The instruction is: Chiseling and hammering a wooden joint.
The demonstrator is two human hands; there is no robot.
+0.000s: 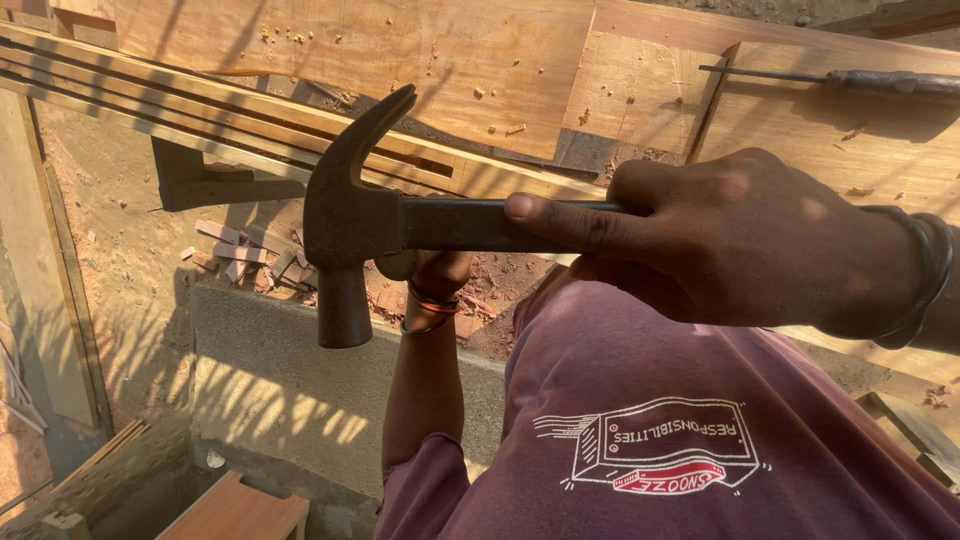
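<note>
I see my right hand (pixel 740 240) wrapped around the dark handle of a rusty steel claw hammer (pixel 345 225), held level above pale wooden boards (pixel 400 50); my left hand (pixel 425 270) sits behind the hammer head, mostly hidden.

The hammer (pixel 350 225) hangs before the wooden boards (pixel 400 50), above the concrete ledge (pixel 270 370).

printed graphic (pixel 655 447) on the maroon shirt (pixel 800 420), low on the chest: a white-outlined box shape above a red lozenge, seen upside down. no packages, signs or screens.
</note>
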